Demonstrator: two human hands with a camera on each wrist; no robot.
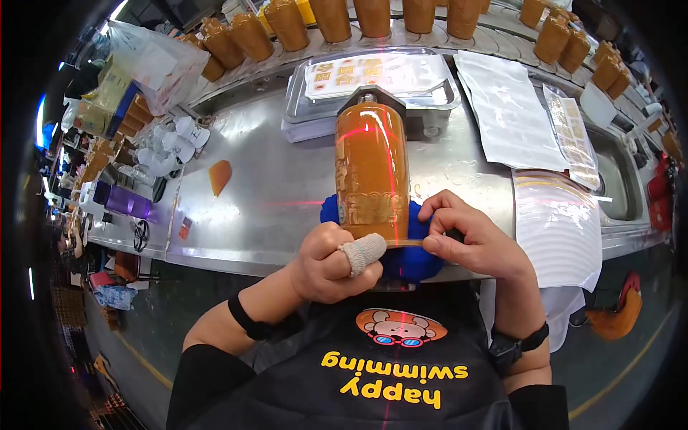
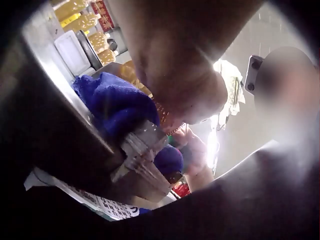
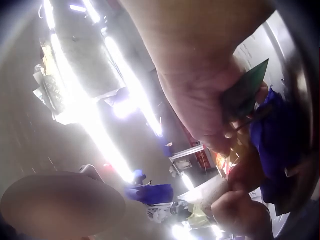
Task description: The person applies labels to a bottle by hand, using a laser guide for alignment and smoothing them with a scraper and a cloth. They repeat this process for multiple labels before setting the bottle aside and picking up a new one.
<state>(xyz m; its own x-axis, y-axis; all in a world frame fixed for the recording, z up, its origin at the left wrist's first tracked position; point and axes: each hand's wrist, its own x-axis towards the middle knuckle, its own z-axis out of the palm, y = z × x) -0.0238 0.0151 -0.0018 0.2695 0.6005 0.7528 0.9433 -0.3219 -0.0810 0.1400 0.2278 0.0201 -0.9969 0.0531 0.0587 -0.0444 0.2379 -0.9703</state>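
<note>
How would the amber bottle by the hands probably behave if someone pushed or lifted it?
The amber bottle may be slippery, since its surface shines. It seems to lie on its side and looks rounded, so it could roll if pushed, though the blue cloth at its near end might steady it.

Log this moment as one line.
left hand: curled at bottle base | right hand: fingers at base | bottle: lying over blue cloth, neck toward tray

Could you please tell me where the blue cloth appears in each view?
Head: the blue cloth, slightly right of and below centre.
Left wrist: blue cloth, left of centre.
Right wrist: blue cloth, toward the right edge.
Shared landmark: the brown bottle, next to it.
</note>
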